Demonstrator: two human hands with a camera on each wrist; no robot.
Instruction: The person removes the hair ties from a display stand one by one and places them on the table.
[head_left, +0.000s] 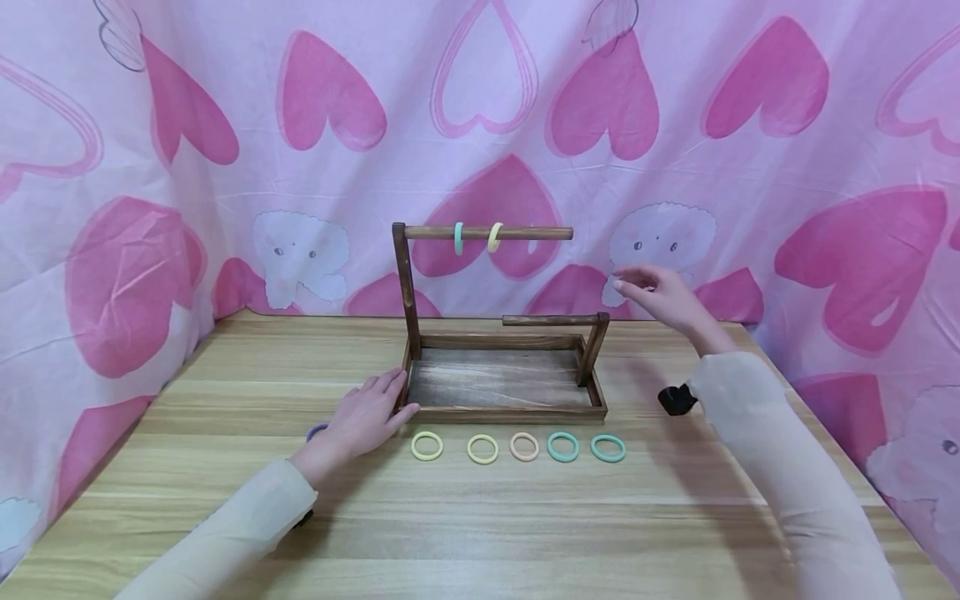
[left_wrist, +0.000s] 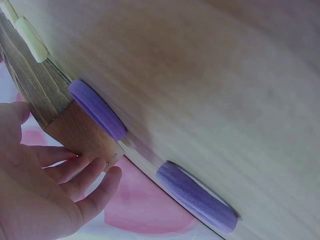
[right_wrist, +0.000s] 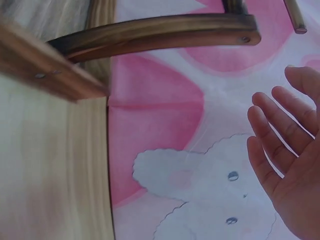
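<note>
A dark wooden stand (head_left: pixel 510 413) has a tray base, a tall left post with a long bar (head_left: pixel 536 234), and a short right post with a lower bar (head_left: pixel 547 320). A green hair tie (head_left: pixel 458 238) and a yellow hair tie (head_left: pixel 495 237) hang on the upper bar. My left hand (head_left: pixel 366 417) rests against the tray's left end, its fingers fairly straight. Raised in the air to the right of the stand, my right hand (head_left: pixel 660 296) holds nothing; its fingers (right_wrist: pixel 280 127) are loosely bent in the right wrist view.
In front of the tray lie yellow hair ties (head_left: pixel 427 446), a peach hair tie (head_left: pixel 524 447) and green hair ties (head_left: pixel 562 447). Two purple hair ties (left_wrist: pixel 197 197) lie near the tray's left end, largely hidden by the left hand in the head view. A patterned curtain (head_left: pixel 480 100) hangs behind the table.
</note>
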